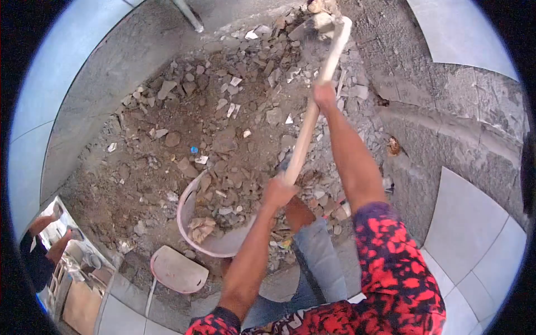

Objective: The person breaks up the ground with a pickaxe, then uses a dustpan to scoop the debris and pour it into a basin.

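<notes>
Long pale wooden tool handle (306, 131): left hand (277, 191) clamped low, right hand (325, 95) clamped higher. Pink plastic basin (223, 244) under left hand: part-filled. Grey-brown broken rubble (223, 128) beyond: mostly ungathered.

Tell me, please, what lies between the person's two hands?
A bare stretch of the wooden handle, between left hand and right hand, seen in the head view.

Pink lid (177, 272) lying flat, grey pipe (190, 15) at top, white floor tiles (474, 223) at right, small blue scrap (194, 149)
</notes>
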